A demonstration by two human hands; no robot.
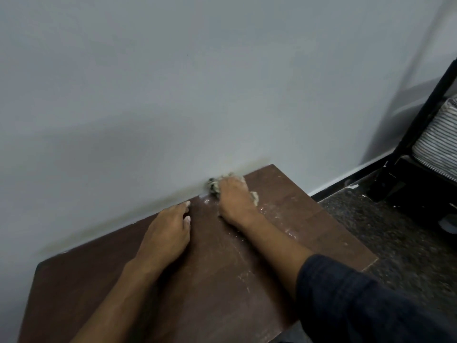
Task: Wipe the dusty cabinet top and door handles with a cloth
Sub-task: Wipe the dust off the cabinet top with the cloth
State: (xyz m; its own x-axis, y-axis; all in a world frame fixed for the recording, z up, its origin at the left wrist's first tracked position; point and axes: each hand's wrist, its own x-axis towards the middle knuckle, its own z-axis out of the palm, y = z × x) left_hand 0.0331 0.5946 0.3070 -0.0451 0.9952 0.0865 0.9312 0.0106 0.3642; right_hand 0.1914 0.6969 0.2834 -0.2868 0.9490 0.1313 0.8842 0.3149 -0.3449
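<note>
The dark brown cabinet top [99,280] fills the lower half of the view, its back edge against a pale wall. White dust streaks lie on its right part. My right hand [233,196] grips a crumpled pale cloth [214,185] and presses it on the top at the back edge, close to the wall. My left hand [168,231] rests flat on the top just left of it, fingers straight and pointing at the wall. The cabinet doors and handles are out of view.
A pale wall [197,82] rises straight behind the cabinet. At the right lies a dark speckled floor [395,231]. A black-framed chair [420,115] with a striped cushion [437,134] stands at the far right.
</note>
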